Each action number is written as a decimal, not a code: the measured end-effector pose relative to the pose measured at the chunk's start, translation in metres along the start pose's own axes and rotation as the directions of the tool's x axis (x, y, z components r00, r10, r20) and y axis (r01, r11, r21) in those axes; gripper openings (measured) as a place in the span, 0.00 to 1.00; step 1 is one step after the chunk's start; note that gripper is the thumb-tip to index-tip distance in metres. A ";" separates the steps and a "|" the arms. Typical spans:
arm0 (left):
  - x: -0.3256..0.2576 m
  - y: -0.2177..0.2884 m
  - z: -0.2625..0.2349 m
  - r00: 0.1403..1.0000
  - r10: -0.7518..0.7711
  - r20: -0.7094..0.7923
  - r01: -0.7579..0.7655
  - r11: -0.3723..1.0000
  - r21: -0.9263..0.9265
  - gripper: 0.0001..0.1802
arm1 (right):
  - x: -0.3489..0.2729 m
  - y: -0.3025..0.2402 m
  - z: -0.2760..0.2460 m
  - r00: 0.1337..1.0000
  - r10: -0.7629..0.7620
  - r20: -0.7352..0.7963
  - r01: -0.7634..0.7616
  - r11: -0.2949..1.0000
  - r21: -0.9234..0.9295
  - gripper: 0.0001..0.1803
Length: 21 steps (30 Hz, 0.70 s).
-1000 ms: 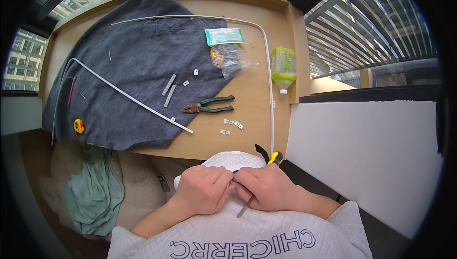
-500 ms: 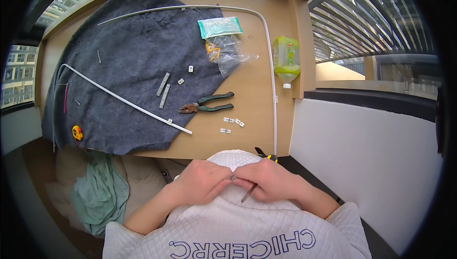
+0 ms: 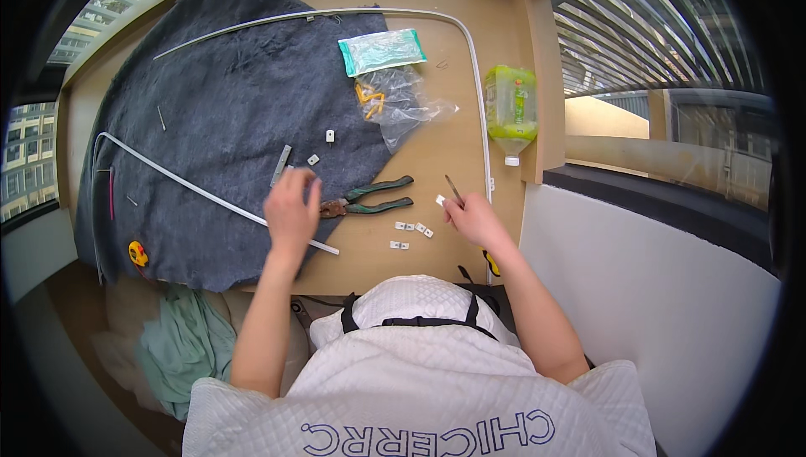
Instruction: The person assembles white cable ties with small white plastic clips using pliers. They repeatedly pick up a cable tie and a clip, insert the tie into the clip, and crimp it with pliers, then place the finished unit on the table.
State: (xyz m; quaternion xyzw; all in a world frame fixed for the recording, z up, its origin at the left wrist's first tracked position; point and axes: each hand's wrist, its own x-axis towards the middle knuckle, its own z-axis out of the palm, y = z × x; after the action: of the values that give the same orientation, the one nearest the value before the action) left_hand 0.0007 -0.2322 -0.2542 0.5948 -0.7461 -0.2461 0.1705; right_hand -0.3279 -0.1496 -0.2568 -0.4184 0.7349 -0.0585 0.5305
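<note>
My left hand [image 3: 291,205] reaches over the dark grey cloth with thumb and fingers apart, beside the grey metal strips [image 3: 282,163]; it hides part of them. Over the wooden board, my right hand [image 3: 477,222] pinches a small white clip [image 3: 441,201]. A slim dark metal tool [image 3: 453,187] sticks out of the same hand; its exact kind cannot be made out. Between the hands lie pliers [image 3: 378,197] with green handles. Several small white clips [image 3: 410,227] rest on the board just left of my right hand. Two more white pieces [image 3: 330,135] sit on the cloth.
A bent white rail [image 3: 472,62] runs along the far and right sides; another white rail [image 3: 193,185] crosses the cloth [image 3: 227,88]. A yellow tape measure [image 3: 138,253], plastic bag [image 3: 403,113], teal packet [image 3: 382,52] and green-labelled bottle [image 3: 510,113] lie around.
Both hands have parted from in front of my body and moved forward over the table, the left to the metal strips, the right to the white clips. The slim tool stays in my right hand.
</note>
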 end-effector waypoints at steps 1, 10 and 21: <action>0.010 -0.012 0.001 0.992 0.066 -0.105 -0.056 0.994 0.095 0.10 | 0.008 0.004 0.004 1.000 0.010 -0.026 -0.010 1.000 -0.019 0.22; 0.040 -0.030 0.010 0.996 0.041 0.080 -0.041 0.999 0.004 0.10 | 0.012 0.002 0.004 0.997 0.005 -0.078 -0.003 1.000 0.021 0.21; -0.078 0.110 -0.096 0.921 0.089 0.379 0.387 -0.309 -0.869 0.14 | -0.179 -0.161 -0.036 0.746 -0.666 0.008 0.649 0.730 0.214 0.11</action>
State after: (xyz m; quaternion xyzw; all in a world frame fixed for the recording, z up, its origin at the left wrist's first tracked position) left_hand -0.0168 -0.1537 -0.1102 0.2630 -0.1751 -0.8465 0.4284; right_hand -0.2532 -0.1445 -0.0249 -0.5987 0.5066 -0.2974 0.5444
